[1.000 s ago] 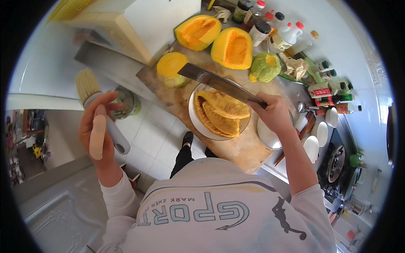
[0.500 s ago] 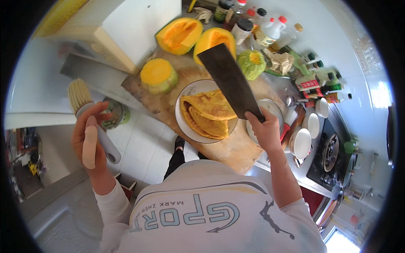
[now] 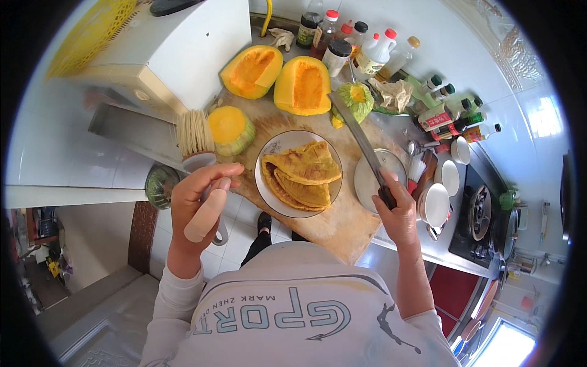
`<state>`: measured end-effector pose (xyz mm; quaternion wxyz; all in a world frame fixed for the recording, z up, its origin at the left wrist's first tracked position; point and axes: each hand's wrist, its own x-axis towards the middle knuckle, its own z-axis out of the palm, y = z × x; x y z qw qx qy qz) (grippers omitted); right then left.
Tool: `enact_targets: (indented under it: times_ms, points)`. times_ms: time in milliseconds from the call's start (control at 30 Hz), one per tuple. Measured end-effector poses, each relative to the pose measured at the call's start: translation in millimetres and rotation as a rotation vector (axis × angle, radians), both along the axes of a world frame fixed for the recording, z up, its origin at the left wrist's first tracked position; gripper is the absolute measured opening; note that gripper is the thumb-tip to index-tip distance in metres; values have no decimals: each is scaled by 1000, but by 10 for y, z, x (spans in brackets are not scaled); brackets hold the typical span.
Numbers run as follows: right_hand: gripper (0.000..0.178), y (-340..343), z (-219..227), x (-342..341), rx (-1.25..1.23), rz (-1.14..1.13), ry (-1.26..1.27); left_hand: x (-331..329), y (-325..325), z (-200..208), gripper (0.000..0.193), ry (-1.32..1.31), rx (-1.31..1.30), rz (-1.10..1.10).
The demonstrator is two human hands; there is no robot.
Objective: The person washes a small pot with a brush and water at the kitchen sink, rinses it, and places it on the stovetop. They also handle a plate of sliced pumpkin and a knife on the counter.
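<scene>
My left hand (image 3: 199,205), a bandage-like strip on one finger, is closed round the handle of a brush with pale bristles (image 3: 194,131). The brush stands bristles up at the left of the wooden cutting board (image 3: 348,226). In my right hand (image 3: 397,211) is a cleaver (image 3: 361,134), gripped by its dark handle. Its blade shows nearly edge-on and points away from me, the tip overlapping a green-skinned pumpkin piece (image 3: 358,101) in view. Between my hands, folded golden flatbreads (image 3: 301,171) lie on a white plate (image 3: 264,183).
Two hollowed pumpkin halves (image 3: 302,85) and a cut pumpkin chunk (image 3: 231,131) sit at the board's far side. Bottles (image 3: 373,58) line the wall behind. A round metal lid (image 3: 367,183) lies beneath the cleaver. White bowls (image 3: 435,205) and a stove (image 3: 468,229) are at right.
My left hand has moved right with the brush, closer to the board. My right hand has turned the cleaver from its broad face to nearly edge-on, and its tip points farther right.
</scene>
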<state>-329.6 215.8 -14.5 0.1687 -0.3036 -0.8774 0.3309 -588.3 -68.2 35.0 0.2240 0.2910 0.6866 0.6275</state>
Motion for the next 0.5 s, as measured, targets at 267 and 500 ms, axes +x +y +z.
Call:
enact_targets:
  times_ms: [267,500]
  points:
    - [54,43,-83,181,234,75,-238,36,7,-89,32,-64,-22,-27]
    - [52,-73,-290,102,202,89,-209,96,102,-129,31,-34,-64,-70]
